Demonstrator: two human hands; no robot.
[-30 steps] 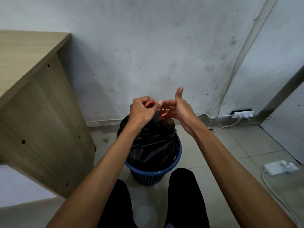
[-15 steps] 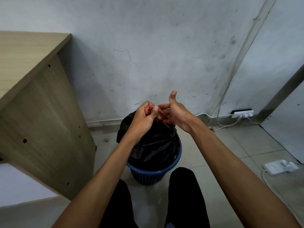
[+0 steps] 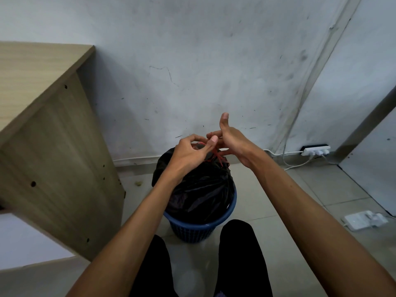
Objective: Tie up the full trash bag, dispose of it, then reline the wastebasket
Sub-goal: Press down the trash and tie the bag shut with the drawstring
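Knotting was the step in hand. The black trash bag (image 3: 201,189) sat in the blue wastebasket (image 3: 199,227), which stood on the tiled floor (image 3: 289,211) near the wall (image 3: 214,71), just beside the side panel of a wooden surface (image 3: 60,146). The bag bulged above the rim, its mouth gathered to a neck where red drawstrings (image 3: 216,154) came out.

The left hand (image 3: 190,153) was curled over the neck, its thumb and fingers pinching the red strings. The right hand (image 3: 231,140) was just beside it, fingers laid across toward the left and the thumb standing straight up; its fingers touched the strings, but I could not tell whether they gripped them or only steadied them.

By my judgement the tie was unfinished and nothing else had begun: the bag was not lifted and no fresh liner was in sight.

The risks came from the thin strings. If the right hand had no real hold, the loop could slip free and the knot come undone. A hard pull might cut through or tear the plastic at the gathered neck. A loose knot would let the mouth reopen when the full bag was hauled out, and the light wastebasket might lift or tip with it. A power strip (image 3: 316,150) and cables lay on the floor by the wall, well apart to the right, a possible snag on the way out.
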